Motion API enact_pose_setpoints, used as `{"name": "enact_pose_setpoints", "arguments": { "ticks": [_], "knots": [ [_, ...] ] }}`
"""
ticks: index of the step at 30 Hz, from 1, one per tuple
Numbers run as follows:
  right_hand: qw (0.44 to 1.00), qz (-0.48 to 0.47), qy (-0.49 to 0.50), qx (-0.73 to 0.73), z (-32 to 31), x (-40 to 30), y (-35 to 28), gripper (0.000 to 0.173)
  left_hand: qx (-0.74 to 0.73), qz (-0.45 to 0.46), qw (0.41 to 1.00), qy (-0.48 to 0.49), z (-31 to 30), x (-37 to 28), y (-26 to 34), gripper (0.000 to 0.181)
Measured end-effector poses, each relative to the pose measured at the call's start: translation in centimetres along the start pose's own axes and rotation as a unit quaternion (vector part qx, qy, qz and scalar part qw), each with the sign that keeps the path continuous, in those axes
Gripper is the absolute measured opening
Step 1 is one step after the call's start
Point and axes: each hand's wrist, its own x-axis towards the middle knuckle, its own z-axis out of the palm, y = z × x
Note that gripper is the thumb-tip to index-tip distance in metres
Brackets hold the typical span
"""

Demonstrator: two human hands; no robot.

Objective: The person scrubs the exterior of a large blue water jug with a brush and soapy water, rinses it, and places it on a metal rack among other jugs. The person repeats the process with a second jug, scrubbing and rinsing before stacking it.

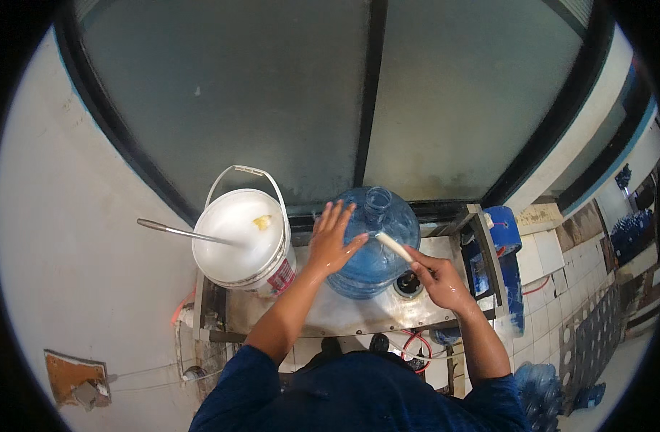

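A blue plastic water-cooler bottle (362,275) rests on a metal worktop (319,318), its open neck towards the window. My left hand (334,237) lies against the bottle's upper left side, fingers spread. In my right hand (441,281) is a pale rod-like handle (393,247), angled across the bottle's shoulder; its far end is hard to make out. My right forearm looks wet. Left of the bottle stands a white plastic bucket (238,237) full of white foam, with a metal-handled tool (184,232) leaning in it and something yellow on the foam.
A dark round opening (408,283) lies in the worktop beside the bottle. Frosted glass panes (254,97) rise behind. A blue container (503,229) stands beyond the right edge. Red hose (430,351) hangs below the front edge. Several blue bottles (541,389) are at the lower right.
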Motion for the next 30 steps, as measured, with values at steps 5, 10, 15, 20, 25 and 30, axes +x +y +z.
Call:
{"name": "enact_pose_setpoints", "arguments": {
  "ticks": [5,10,15,20,25,30],
  "knots": [
    [0.991,0.131,-0.005,0.011,-2.0,-1.6,3.2,0.040,-0.261,-0.238,0.936,0.005,5.9,-9.3,-6.8,0.087],
    [0.995,0.086,0.056,0.009,-3.3,-3.1,7.0,0.043,-0.523,-0.428,0.735,0.058,12.4,-12.5,-10.6,0.095],
    [0.998,0.055,0.020,-0.008,-5.1,-1.4,3.5,0.042,-0.528,-0.140,0.821,0.168,1.2,-2.8,1.5,0.086],
    [1.000,-0.006,0.001,0.018,-6.3,0.5,-2.6,0.040,-0.296,-0.049,0.954,0.002,1.1,4.1,3.7,0.077],
    [0.999,-0.049,-0.002,0.023,-5.9,0.7,-3.9,0.040,-0.260,-0.101,0.954,0.109,3.8,8.8,6.7,0.048],
    [0.998,0.013,-0.041,0.050,-5.7,0.4,-4.0,0.039,-0.189,-0.153,0.946,0.213,4.9,7.0,11.2,0.062]
  ]
}}
